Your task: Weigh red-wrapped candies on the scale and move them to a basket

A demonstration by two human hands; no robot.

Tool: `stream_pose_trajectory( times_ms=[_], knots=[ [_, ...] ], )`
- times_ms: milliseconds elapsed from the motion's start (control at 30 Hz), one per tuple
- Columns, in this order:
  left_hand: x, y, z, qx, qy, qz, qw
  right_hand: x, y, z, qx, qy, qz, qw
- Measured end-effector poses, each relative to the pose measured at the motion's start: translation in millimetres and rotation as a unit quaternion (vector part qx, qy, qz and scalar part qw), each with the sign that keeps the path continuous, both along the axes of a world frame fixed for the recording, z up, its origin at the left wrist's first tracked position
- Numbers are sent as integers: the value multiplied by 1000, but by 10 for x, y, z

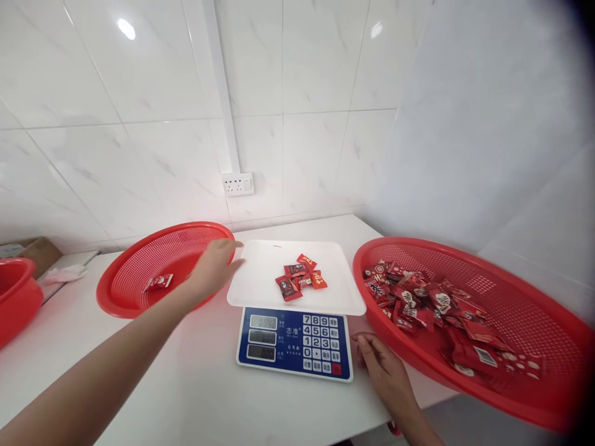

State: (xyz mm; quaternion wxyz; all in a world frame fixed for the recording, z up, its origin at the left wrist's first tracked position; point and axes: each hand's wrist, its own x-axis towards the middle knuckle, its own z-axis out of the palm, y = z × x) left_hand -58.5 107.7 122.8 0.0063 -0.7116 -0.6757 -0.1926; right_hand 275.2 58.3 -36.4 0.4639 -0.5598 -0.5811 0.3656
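Note:
A white weighing pan (pixel 251 279) tops a digital scale (pixel 292 341) with a blue keypad panel and small displays. Several small red candy-like packets (pixel 302 279) lie in a loose cluster on the pan. My left hand (pixel 214 269) is at the pan's left edge, its thumb and fingers apart and nothing seen in them. Beside the right edge of the scale panel, my right hand (pixel 383 371) has its fingers curled together. A hint of red shows under those fingers, but I cannot make out what it is.
At left, a red perforated basket (pixel 116 291) holds a few packets (pixel 160 282). A larger red basket (pixel 534 396) at right contains many red packets (pixel 432 300). Another red container (pixel 18 303) and a cardboard box (pixel 39 251) stand far left. A socket (pixel 238 184) is on the tiled wall.

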Motion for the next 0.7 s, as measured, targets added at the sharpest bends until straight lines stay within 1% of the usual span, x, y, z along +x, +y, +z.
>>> stream_pose_trajectory(
  times_ms=[67, 133, 167, 233, 300, 333, 400, 467, 533, 600, 633, 667, 700],
  knots=[
    [286, 18, -120, -35, -3, -82, 996, -2, -1, -6, 3, 3, 0, 1000],
    [582, 46, -243, -61, -2, -135, 989, 0, -9, -9, 2, 0, -2, 1000],
    [709, 61, -297, -69, 0, -148, 987, 2, -16, -10, 2, -1, -4, 1000],
    [888, 82, -375, -74, 6, -155, 985, 9, -27, -15, 2, 0, -4, 1000],
    [951, 89, -399, -71, 7, -145, 987, 17, -31, -24, 5, 5, -2, 1000],
    [934, 85, -385, -66, 4, -135, 989, 20, -30, -30, 6, 7, 1, 1000],
    [806, 65, -298, -47, 1, -103, 994, 28, -22, -48, 5, 10, 5, 1000],
    [573, 34, -149, -14, 7, -48, 999, 35, -11, -71, 3, 10, 8, 1000],
    [295, 5, 13, 23, 22, 20, 999, 39, -2, -95, 0, 10, 12, 1000],
    [69, -5, 120, 48, 41, 68, 996, 40, 6, -114, -3, 10, 19, 1000],
    [6, 1, 135, 51, 48, 73, 995, 39, 10, -120, -4, 11, 21, 1000],
    [-12, 15, 121, 47, 52, 64, 996, 37, 12, -121, -5, 11, 23, 1000],
    [17, 39, 79, 37, 53, 42, 997, 35, 14, -120, -4, 11, 24, 1000]
  ],
)
